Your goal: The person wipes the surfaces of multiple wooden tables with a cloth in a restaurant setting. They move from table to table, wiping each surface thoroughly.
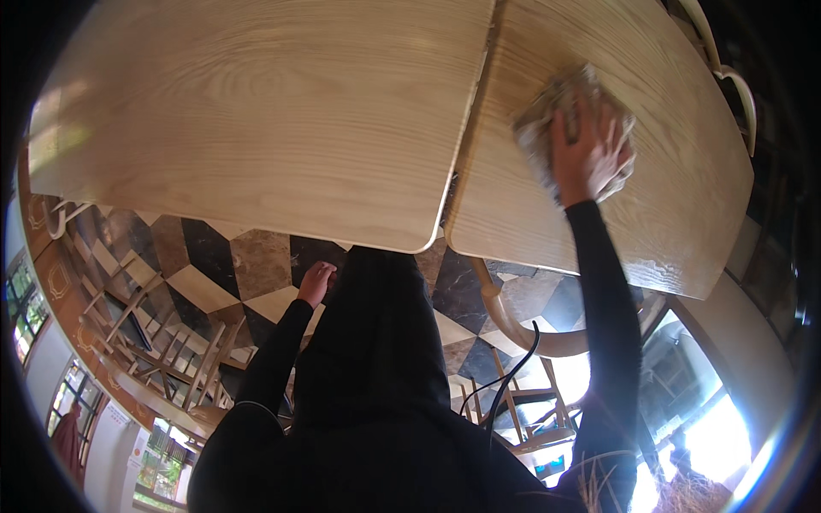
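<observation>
My right hand presses a crumpled, greyish-brown cloth flat against the right-hand wooden tabletop. Its fingers are spread over the cloth, and the image is slightly blurred there. To the left lies a second, larger wooden tabletop, separated from the first by a narrow dark gap. My left hand hangs beside my dark trousers, below the table edge. Its fingers are curled in and no object shows in it.
A curved wooden chair rail sits close under the right tabletop's front edge. Several wooden chairs stand on the patterned tile floor behind me to the left. A black cable hangs near my right side. Another chair's curved back stands beyond the far right edge.
</observation>
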Tool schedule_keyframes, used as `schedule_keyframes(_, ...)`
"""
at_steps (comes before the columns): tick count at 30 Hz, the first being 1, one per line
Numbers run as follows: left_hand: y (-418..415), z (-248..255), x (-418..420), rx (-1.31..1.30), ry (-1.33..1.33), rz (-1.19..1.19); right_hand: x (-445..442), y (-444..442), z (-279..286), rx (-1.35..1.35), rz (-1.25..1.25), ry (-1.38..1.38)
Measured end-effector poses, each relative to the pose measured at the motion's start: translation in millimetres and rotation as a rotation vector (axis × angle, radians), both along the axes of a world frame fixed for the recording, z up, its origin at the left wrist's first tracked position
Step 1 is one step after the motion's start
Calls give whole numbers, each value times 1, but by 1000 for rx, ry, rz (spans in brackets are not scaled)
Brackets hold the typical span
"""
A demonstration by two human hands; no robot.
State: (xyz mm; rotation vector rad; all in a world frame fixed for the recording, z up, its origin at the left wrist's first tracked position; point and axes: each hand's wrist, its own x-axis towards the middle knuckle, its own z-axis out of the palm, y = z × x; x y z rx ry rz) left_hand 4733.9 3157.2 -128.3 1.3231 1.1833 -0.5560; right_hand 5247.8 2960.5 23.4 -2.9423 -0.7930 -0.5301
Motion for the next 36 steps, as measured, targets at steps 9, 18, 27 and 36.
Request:
schedule_keyframes(9, -23, 41, 39, 259, -82, -502, -109, -31, 15, 102, -41, 102)
schedule_keyframes(18, 1, 18, -12, 132, 407, -867, -129, -20, 38, 106, 82, 230)
schedule_keyframes(27, 79, 38, 21, 23, 422, -792, -84, 163, 30, -143, 318, 62)
schedule_keyframes(36, 134, -31, -76, -62, -12, -290, 112, 410, 2, 49, 416, -108)
